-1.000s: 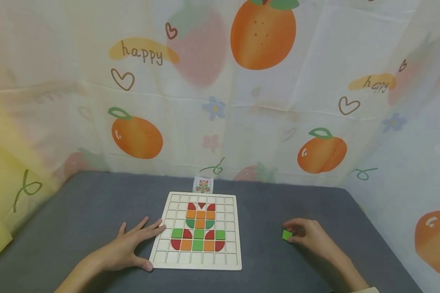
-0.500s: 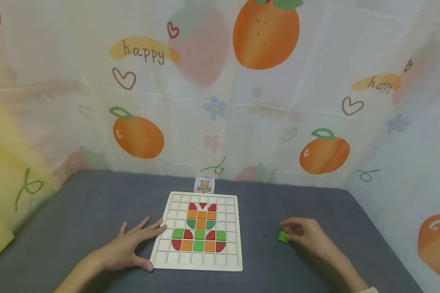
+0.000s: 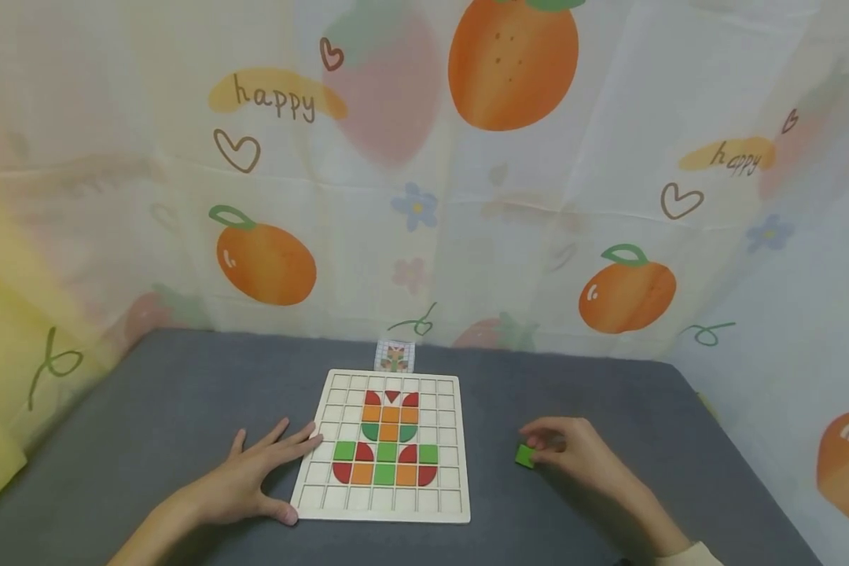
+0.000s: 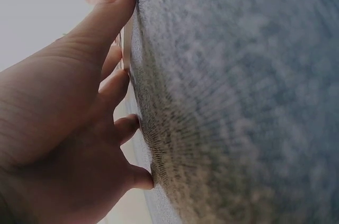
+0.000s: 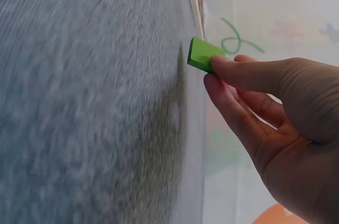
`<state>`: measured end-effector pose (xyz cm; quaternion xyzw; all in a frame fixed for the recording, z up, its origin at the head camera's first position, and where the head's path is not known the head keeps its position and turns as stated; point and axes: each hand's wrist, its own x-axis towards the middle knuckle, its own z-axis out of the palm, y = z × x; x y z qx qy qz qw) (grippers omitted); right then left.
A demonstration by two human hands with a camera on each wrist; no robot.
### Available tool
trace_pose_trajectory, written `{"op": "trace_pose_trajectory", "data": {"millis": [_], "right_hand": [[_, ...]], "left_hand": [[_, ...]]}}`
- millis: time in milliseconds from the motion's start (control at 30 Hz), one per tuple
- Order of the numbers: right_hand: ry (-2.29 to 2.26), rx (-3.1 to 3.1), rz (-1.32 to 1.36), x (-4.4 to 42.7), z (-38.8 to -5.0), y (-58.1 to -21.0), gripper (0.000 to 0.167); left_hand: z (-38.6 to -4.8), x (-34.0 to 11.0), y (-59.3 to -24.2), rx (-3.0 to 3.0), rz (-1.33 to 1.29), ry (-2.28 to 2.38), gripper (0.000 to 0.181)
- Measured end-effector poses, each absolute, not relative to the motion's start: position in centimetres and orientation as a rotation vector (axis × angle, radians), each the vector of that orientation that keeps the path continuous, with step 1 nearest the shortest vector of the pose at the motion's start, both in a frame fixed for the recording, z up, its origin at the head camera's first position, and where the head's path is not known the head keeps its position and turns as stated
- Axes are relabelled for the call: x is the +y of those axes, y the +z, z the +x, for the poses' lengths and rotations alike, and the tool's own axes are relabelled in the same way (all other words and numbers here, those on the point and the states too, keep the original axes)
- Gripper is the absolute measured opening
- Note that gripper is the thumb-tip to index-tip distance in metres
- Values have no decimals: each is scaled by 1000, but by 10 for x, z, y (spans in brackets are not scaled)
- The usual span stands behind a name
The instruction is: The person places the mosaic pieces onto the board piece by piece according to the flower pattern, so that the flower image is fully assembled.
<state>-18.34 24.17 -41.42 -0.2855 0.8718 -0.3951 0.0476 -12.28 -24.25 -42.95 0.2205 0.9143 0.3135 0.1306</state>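
A white grid board [image 3: 378, 504] lies on the table, with red, orange and green tiles set in its squares as a flower-like pattern. My left hand [image 3: 244, 483] rests at the board's left edge, fingers spread, thumb by the near left corner. In the left wrist view the left hand [image 4: 79, 97] has its fingertips down on the cloth and the board's edge. To the right of the board, my right hand [image 3: 573, 454] pinches a light green square tile [image 3: 523, 455]. The right wrist view has this green tile [image 5: 203, 54] between thumb and fingers, raised off the cloth.
A small pattern card [image 3: 395, 357] with a matching flower picture lies just behind the board. Dark grey cloth [image 3: 255, 369] covers the table. A fruit-printed curtain [image 3: 495, 259] hangs behind and along the right side.
My right hand has moved left toward the board, carrying the green tile. The left hand and the board hold their places, and the view has shifted slightly.
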Motion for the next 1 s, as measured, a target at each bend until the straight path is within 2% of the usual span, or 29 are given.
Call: {"op": "trace_pose_trajectory", "data": {"millis": [1000], "right_hand": [[-1281,2325,-947,152,-180,-412,29]], "left_hand": [[-124,-240,-429,2649,615,906,101]]}}
